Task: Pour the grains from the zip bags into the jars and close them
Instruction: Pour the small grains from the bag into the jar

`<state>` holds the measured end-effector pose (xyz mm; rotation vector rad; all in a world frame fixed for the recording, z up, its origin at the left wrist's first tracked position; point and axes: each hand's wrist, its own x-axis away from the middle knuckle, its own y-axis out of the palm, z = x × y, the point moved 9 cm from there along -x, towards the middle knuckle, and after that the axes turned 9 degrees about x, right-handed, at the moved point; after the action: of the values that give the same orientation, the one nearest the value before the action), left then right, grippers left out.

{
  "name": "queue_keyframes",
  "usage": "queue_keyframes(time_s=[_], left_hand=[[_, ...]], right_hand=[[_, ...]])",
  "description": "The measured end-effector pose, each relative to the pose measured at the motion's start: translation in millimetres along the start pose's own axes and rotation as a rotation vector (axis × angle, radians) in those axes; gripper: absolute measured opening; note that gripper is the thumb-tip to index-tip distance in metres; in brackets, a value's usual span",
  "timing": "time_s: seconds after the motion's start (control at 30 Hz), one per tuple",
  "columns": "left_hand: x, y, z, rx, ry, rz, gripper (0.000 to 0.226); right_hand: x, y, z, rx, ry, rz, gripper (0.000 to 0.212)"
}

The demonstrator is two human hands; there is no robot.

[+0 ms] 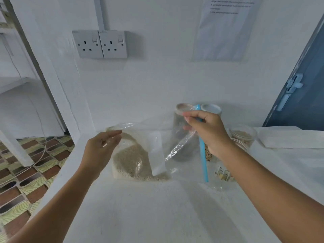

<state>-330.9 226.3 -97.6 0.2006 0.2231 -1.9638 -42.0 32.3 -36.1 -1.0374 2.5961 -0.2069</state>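
Note:
A clear zip bag with a blue zip strip and a white label stands on the white counter. Pale grains lie heaped in its lower left part. My left hand pinches the bag's upper left edge. My right hand grips the blue zip strip at the upper right, holding the bag up. Behind the bag stand a jar with a pinkish lid and a jar with a white lid, both closed. An open jar holding pale grains sits to the right.
A small clear packet with mixed pieces lies under my right wrist. A folded white sheet rests at the counter's right. The counter's left edge drops to a tiled floor. Wall sockets sit above, a blue door at right.

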Motion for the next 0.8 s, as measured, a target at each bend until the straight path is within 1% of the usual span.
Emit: queue_keyframes(time_s=[0.1, 0.17, 0.27, 0.33, 0.4, 0.47, 0.57, 0.63, 0.73, 0.8], left_hand=[[3.7, 1.0, 3.2, 0.073, 0.011, 0.027, 0.017], [3.4, 1.6, 1.0, 0.167, -0.013, 0.033, 0.017], [0.9, 0.6, -12.6, 0.409, -0.158, 0.098, 0.026], [0.3, 0.2, -20.1, 0.493, -0.251, 0.153, 0.026], [-2.2, 3.9, -19.3, 0.447, -0.257, 0.142, 0.023], [-3.9, 10.1, -11.0, 0.365, -0.2, 0.105, 0.024], [-4.2, 16.3, 3.7, 0.228, -0.089, 0.063, 0.035], [-3.0, 22.0, 9.0, 0.144, -0.053, 0.013, 0.04], [-1.6, 28.0, 6.7, 0.116, -0.083, -0.009, 0.035], [-2.4, 27.9, 0.5, 0.194, -0.147, 0.024, 0.03]], right_hand=[[1.0, -5.1, 2.2, 0.017, -0.017, 0.072, 0.022], [2.1, -7.0, 5.3, 0.015, -0.001, 0.104, 0.025], [4.4, -8.3, 7.9, 0.05, 0.0, 0.112, 0.028], [5.0, -9.7, 7.4, 0.08, -0.016, 0.12, 0.027], [6.5, -10.7, 5.0, 0.103, -0.022, 0.126, 0.025], [7.6, -13.0, 2.8, 0.145, -0.025, 0.139, 0.023], [8.8, -20.6, -2.1, 0.239, -0.047, 0.162, 0.024], [9.5, -24.2, -5.3, 0.323, -0.068, 0.157, 0.025], [10.7, -22.3, -7.6, 0.424, -0.091, 0.119, 0.026], [11.9, -20.7, -6.7, 0.444, -0.084, 0.111, 0.027]])
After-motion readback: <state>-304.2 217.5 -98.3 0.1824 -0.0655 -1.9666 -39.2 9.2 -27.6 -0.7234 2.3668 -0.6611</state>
